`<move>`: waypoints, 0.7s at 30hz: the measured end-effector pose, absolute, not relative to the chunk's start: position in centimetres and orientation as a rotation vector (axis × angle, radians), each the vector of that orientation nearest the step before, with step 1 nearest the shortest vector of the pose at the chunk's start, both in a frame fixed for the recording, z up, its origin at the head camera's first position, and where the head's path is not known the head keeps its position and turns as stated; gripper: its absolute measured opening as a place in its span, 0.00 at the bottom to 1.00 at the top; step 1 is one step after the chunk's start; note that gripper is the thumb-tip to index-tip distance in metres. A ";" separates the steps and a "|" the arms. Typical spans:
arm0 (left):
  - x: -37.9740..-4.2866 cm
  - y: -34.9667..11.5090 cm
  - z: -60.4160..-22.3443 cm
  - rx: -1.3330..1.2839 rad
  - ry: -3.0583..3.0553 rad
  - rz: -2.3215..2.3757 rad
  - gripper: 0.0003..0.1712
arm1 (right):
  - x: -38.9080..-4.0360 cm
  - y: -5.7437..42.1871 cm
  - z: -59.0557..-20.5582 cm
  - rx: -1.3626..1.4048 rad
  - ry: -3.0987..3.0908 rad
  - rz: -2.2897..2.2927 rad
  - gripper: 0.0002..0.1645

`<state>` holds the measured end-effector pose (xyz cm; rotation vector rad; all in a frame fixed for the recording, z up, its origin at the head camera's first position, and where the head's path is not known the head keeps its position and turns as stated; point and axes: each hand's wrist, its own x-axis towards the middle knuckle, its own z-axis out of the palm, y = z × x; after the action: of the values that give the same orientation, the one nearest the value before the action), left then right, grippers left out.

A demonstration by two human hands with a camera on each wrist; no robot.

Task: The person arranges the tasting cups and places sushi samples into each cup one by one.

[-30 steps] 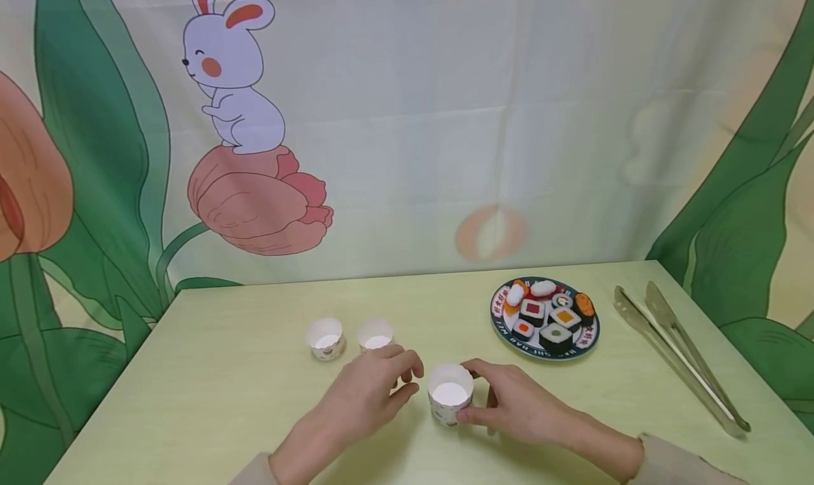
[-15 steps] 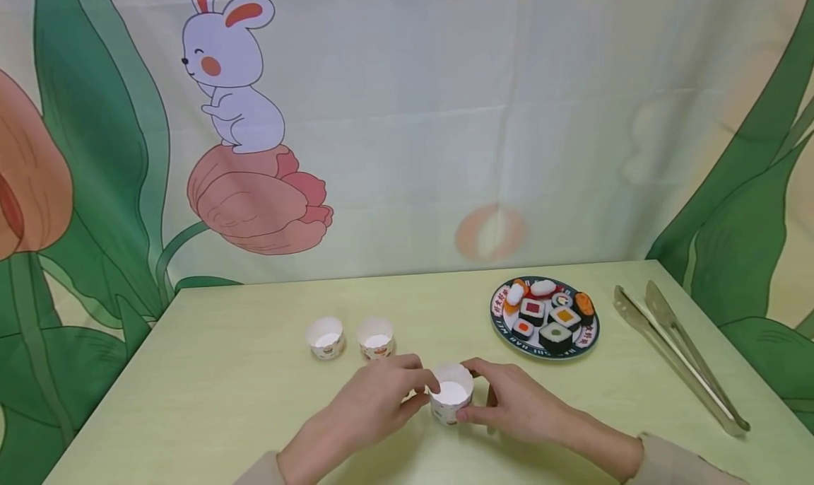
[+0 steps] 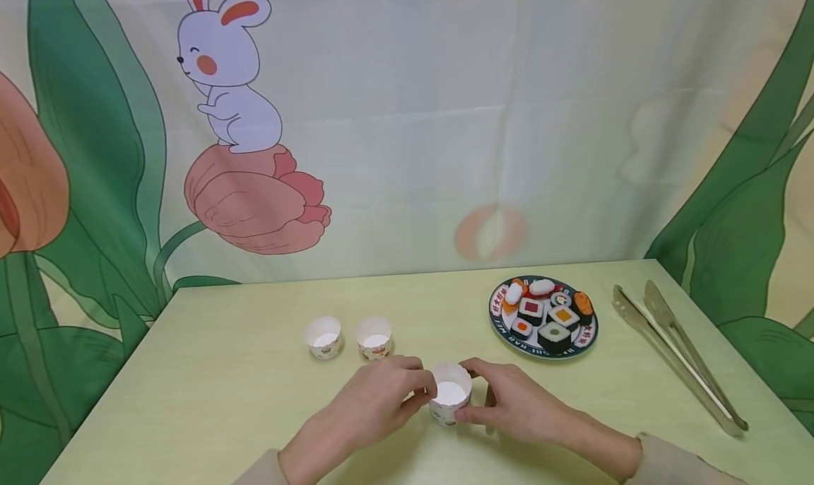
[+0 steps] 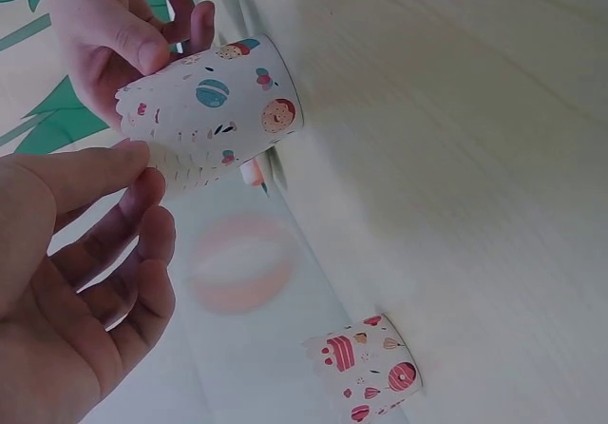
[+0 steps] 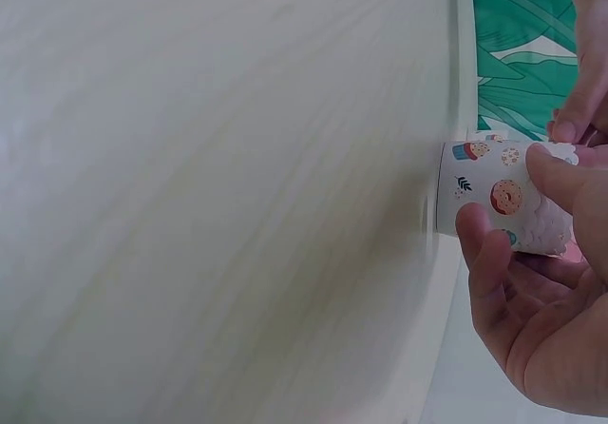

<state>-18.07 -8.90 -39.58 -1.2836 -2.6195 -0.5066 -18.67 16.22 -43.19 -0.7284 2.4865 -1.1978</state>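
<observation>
A white paper baking cup point(image 3: 450, 396) with printed pastries stands upright on the table, mouth up. Layered scalloped edges show near its rim point(image 4: 185, 163) in the left wrist view, like cups nested in one another. My right hand point(image 3: 518, 402) grips this cup from the right, thumb in front and fingers behind. From the left, my left hand point(image 3: 375, 400) pinches the rim between thumb and forefinger, its other fingers curled loosely. Behind the left hand stand two separate paper cups, a left one point(image 3: 323, 338) and a right one point(image 3: 374, 339).
A round plate point(image 3: 496, 327) with several toy sushi pieces point(image 3: 555, 336) sits at the back right. Metal tongs point(image 3: 683, 365) lie open along the right side of the pale table point(image 3: 210, 400). A printed curtain point(image 3: 394, 188) hangs behind the table's back edge.
My left hand has moved right, away from the standing cups, and has taken the rim of the cup in my right hand. The right hand has stayed in place.
</observation>
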 end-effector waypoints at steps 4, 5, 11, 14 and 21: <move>-18.1 -8.9 -39.5 -1.280 -2.621 -0.510 0.05 | -18.7 16.2 -43.2 -0.738 2.484 -1.203 0.37; -18.1 -8.9 -39.5 -1.279 -2.622 -0.513 0.05 | -18.7 16.2 -43.2 -0.740 2.482 -1.205 0.36; -17.9 -9.0 -39.3 -1.264 -2.621 -0.510 0.05 | -18.7 16.2 -43.1 -0.734 2.466 -1.212 0.35; -17.9 -9.0 -39.3 -1.267 -2.605 -0.505 0.06 | -18.7 16.2 -43.1 -0.732 2.468 -1.212 0.35; -18.0 -9.0 -39.4 -1.271 -2.572 -0.496 0.08 | -18.6 16.2 -43.2 -0.763 2.479 -1.221 0.33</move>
<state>-17.95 -8.96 -39.45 -1.2706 -2.5721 -0.4955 -18.61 16.19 -43.22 -0.7626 2.4787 -1.2208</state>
